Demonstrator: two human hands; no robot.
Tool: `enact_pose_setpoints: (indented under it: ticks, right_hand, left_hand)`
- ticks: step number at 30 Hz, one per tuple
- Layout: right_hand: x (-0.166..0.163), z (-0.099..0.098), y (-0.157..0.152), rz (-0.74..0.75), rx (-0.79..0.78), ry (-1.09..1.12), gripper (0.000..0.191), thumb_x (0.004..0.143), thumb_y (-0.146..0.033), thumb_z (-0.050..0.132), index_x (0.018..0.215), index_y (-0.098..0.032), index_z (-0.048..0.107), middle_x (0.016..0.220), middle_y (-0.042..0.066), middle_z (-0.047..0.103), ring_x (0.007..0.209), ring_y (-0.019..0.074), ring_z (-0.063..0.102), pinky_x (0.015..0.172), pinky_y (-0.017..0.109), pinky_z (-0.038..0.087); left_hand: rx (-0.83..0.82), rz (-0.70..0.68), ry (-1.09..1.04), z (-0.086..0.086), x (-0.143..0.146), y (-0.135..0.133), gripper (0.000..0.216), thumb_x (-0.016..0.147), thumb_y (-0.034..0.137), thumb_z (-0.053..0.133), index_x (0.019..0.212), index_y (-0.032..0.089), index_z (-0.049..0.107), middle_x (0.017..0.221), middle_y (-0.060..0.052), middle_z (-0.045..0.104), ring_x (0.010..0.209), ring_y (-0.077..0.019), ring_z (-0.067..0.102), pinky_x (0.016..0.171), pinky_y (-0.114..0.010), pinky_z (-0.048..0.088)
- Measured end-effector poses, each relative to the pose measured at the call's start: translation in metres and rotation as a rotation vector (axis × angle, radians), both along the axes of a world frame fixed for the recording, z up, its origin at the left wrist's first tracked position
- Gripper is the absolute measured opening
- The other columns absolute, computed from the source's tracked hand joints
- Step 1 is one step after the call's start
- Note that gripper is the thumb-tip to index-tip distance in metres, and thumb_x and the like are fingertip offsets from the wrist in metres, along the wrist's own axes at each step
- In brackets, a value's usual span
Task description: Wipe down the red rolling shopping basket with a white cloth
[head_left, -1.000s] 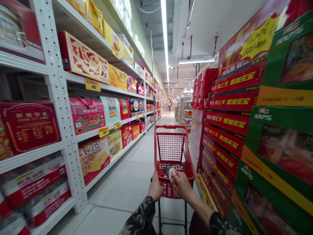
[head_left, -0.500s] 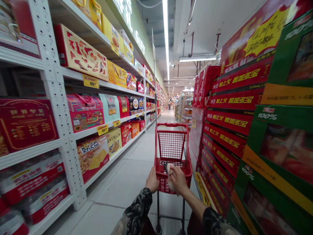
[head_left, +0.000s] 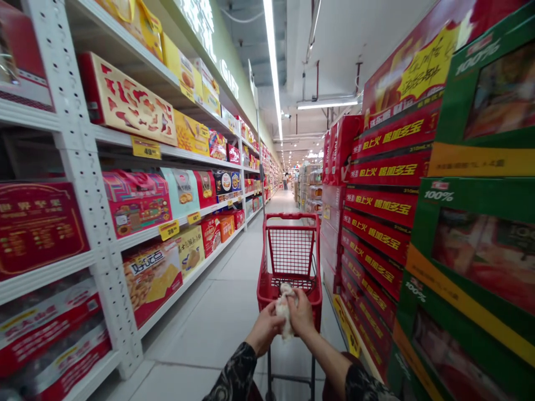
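Observation:
Just over the near end of a red shopping cart (head_left: pixel 316 267), a crumpled whitish cloth (head_left: pixel 286 316) is held between both hands. My left hand (head_left: pixel 266 327) pinches its left side. My right hand (head_left: pixel 301 312) grips it from the right, fingers curled over its upper part. The cloth hangs down a little below the fingers; whether it is fabric or a tissue is hard to tell. Inside the cart's basket a thin dark cord-like thing (head_left: pixel 307 285) is partly visible.
White shelving (head_left: pixel 117 312) with boxed goods and yellow price tags lines the left. Stacked red drink cartons (head_left: pixel 376 231) and green boxes (head_left: pixel 463 161) rise close on the right. A tiled floor (head_left: pixel 196 326) runs ahead between them, with a distant person (head_left: pixel 286 181) far down the aisle.
My left hand has left the cart's near rim and taken hold of the cloth beside my right hand. The cart and shelves have shifted slightly in view.

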State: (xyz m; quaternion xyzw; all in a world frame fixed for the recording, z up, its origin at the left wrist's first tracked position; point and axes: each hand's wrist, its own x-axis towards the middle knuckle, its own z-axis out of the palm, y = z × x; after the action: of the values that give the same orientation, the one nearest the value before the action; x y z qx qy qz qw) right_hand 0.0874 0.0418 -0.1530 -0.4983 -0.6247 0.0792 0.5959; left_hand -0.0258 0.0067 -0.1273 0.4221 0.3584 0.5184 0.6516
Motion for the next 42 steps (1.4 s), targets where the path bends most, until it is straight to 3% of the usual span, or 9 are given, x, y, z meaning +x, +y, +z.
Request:
enact_pose_setpoints:
  ticks: [3,8,15,21,26,30,34,38,42]
  right_hand:
    - [-0.003,0.006,-0.009,0.117,-0.113,0.027,0.019,0.077,-0.024,0.045,0.091,-0.021,0.058,0.075,0.003,0.066,0.066,0.0193,0.063,0.061,0.03,0.051]
    - [-0.008,0.004,-0.026,0.381,-0.121,-0.171,0.047,0.066,-0.017,0.055,0.113,-0.019,0.052,0.105,0.008,0.064,0.092,0.0206,0.061,0.08,0.032,0.049]
    - [0.017,-0.018,-0.015,0.237,-0.061,-0.33,0.034,0.062,-0.009,0.044,0.092,-0.019,0.055,0.091,0.007,0.06,0.087,0.0194,0.058,0.078,0.034,0.049]
    - [0.023,-0.03,-0.022,0.233,0.065,-0.485,0.034,0.07,-0.008,0.043,0.101,-0.018,0.053,0.114,0.011,0.054,0.107,0.021,0.05,0.091,0.036,0.043]
    - [-0.009,-0.005,-0.024,0.223,0.116,-0.762,0.027,0.083,-0.013,0.045,0.105,-0.021,0.057,0.119,0.01,0.054,0.101,0.0218,0.049,0.085,0.035,0.04]
    - [-0.046,0.008,-0.008,0.304,0.159,-0.959,0.03,0.088,-0.018,0.041,0.114,-0.02,0.054,0.124,0.011,0.051,0.103,0.0234,0.048,0.083,0.036,0.039]
    - [-0.054,-0.022,0.0,0.386,0.066,-1.044,0.034,0.086,-0.011,0.04,0.117,-0.016,0.054,0.116,0.014,0.056,0.103,0.0238,0.05,0.077,0.033,0.044]
    - [-0.044,-0.057,-0.009,0.374,-0.037,-1.042,0.028,0.079,-0.004,0.047,0.099,-0.017,0.062,0.1,0.012,0.062,0.093,0.0226,0.056,0.07,0.029,0.046]
    - [-0.039,-0.045,-0.019,0.379,0.03,-1.021,0.028,0.085,-0.01,0.043,0.105,-0.018,0.06,0.108,0.011,0.06,0.103,0.0214,0.053,0.077,0.03,0.045]
  left_hand:
    - [0.01,0.084,0.146,-0.005,-0.004,0.001,0.035,0.048,0.008,0.061,0.082,0.015,0.059,0.065,0.0,0.064,0.059,-0.0153,0.061,0.054,-0.025,0.047]
    - [0.055,0.229,0.564,-0.009,-0.014,0.004,0.018,0.057,0.007,0.056,0.073,0.014,0.056,0.057,0.002,0.061,0.052,-0.0126,0.058,0.052,-0.025,0.048]
    - [0.005,0.416,0.779,-0.037,-0.055,0.005,0.027,0.069,0.01,0.055,0.095,0.015,0.06,0.092,-0.005,0.068,0.088,-0.0162,0.063,0.083,-0.031,0.048]
    - [0.08,0.332,0.838,-0.053,-0.063,0.002,0.058,0.067,0.001,0.05,0.123,0.017,0.049,0.127,-0.005,0.055,0.115,-0.0173,0.051,0.1,-0.029,0.038]
    - [0.096,0.293,0.853,-0.06,-0.06,0.008,0.063,0.069,0.002,0.048,0.13,0.016,0.042,0.133,-0.006,0.05,0.121,-0.0179,0.046,0.104,-0.029,0.034]
    - [0.02,0.315,0.896,-0.072,-0.082,0.011,0.069,0.072,0.004,0.046,0.138,0.012,0.027,0.144,-0.012,0.034,0.126,-0.0216,0.041,0.102,-0.032,0.036]
    - [-0.019,0.309,0.977,-0.071,-0.108,0.014,0.069,0.074,0.005,0.043,0.139,0.008,0.021,0.145,-0.015,0.029,0.129,-0.0212,0.037,0.104,-0.031,0.034]
    - [0.034,0.27,1.068,-0.069,-0.113,0.007,0.068,0.071,0.004,0.043,0.137,0.009,0.029,0.143,-0.013,0.035,0.13,-0.0197,0.036,0.108,-0.031,0.03]
    - [0.092,0.221,1.135,-0.078,-0.101,-0.011,0.069,0.066,-0.001,0.043,0.134,0.008,0.036,0.143,-0.013,0.036,0.133,-0.0184,0.03,0.112,-0.03,0.02]
